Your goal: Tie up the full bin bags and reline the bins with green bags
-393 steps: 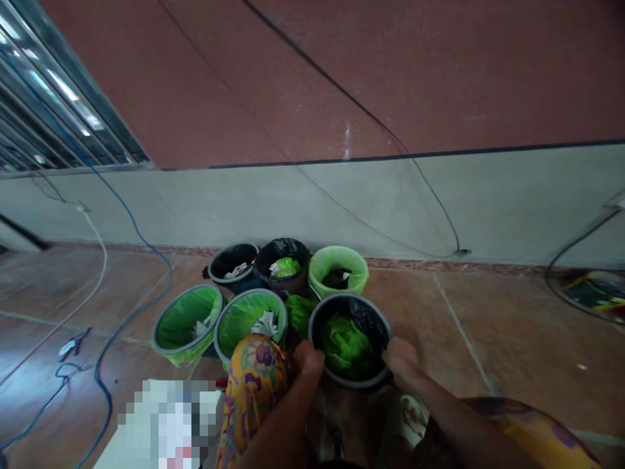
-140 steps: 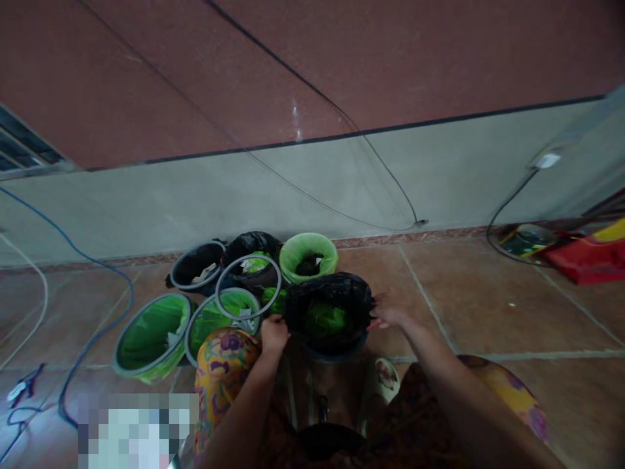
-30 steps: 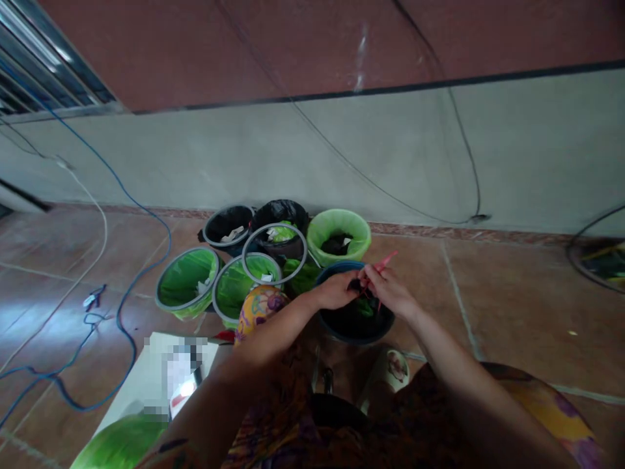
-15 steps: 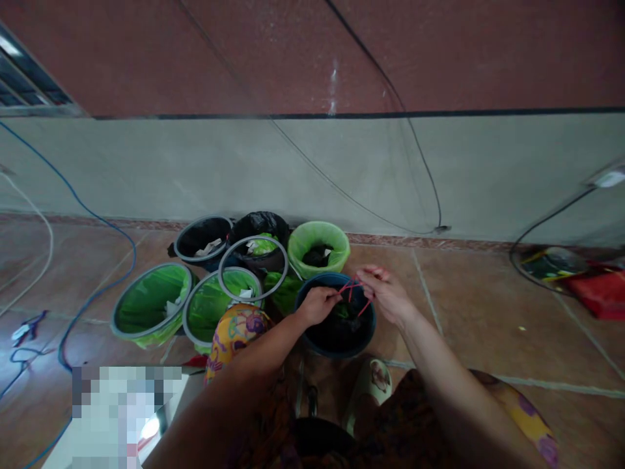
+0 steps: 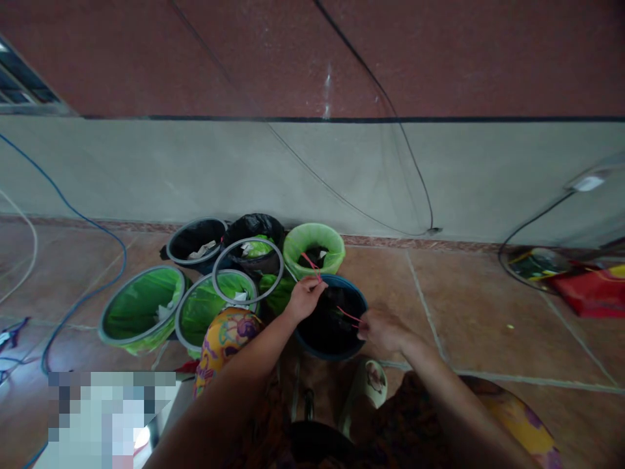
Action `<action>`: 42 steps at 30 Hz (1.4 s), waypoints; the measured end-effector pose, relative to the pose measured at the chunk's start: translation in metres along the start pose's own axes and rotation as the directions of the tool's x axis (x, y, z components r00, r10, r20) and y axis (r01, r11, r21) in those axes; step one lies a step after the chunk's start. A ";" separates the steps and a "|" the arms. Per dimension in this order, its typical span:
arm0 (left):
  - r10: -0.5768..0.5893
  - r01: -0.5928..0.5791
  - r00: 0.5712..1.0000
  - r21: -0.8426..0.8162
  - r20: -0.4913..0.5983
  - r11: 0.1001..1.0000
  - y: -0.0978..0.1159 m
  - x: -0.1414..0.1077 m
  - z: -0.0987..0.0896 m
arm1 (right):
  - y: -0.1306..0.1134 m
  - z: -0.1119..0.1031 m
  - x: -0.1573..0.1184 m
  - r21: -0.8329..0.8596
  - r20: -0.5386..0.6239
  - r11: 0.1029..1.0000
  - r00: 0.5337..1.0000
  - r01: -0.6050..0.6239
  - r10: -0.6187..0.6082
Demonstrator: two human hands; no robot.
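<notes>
My left hand (image 5: pixel 306 298) is pinched closed on a thin pink string (image 5: pixel 309 260), whose loose end sticks up over the far rim of a dark blue bin (image 5: pixel 360 296). Lower, at the bin's right side, my right hand (image 5: pixel 383 329) is closed on another length of pink string (image 5: pixel 349 316) that runs into the bin. This hand is slightly blurred. Inside the bin lies a black plastic bag (image 5: pixel 325 332), dark and hard to make out. A light green lined bin (image 5: pixel 336 251) stands just behind.
Several lined bins stand to the left, including a green-lined bin (image 5: pixel 131 306) and a black-lined bin (image 5: pixel 195 238). A loose grey ring (image 5: pixel 282 267) rests across the group. A blue cable (image 5: pixel 122 251) crosses the floor at left. A red bag (image 5: pixel 586 293) lies at right.
My hands have moved apart: the right went down to the bin's right side, the left shifted slightly up and left. The pink strings, crossed between them before, are now separate. The view shifted slightly.
</notes>
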State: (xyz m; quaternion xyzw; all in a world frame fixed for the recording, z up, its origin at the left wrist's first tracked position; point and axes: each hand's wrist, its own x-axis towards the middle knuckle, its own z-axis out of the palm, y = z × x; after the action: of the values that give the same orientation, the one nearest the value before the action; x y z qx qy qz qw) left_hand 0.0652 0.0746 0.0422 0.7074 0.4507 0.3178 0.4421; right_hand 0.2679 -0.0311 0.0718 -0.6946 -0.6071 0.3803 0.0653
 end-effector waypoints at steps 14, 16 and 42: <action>-0.030 0.054 0.992 -0.204 0.121 0.978 0.007 -0.004 0.002 | -0.025 -0.010 0.016 0.498 -0.191 0.853 0.979 0.156 -0.067; -0.114 0.166 0.979 -0.335 0.168 0.927 0.009 -0.005 0.002 | -0.023 -0.012 0.015 0.463 -0.144 0.873 0.985 0.155 -0.098; 0.138 -0.254 0.803 0.124 0.580 0.959 0.008 -0.016 0.008 | -0.025 -0.006 0.041 0.211 -0.332 0.936 0.921 0.283 -0.204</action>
State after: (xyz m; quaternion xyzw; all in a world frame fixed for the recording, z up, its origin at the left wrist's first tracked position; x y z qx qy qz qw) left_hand 0.0687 0.0551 0.0453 0.8524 0.2524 0.0921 0.4486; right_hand 0.2506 0.0141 0.0718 -0.6490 -0.6182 0.3321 0.2938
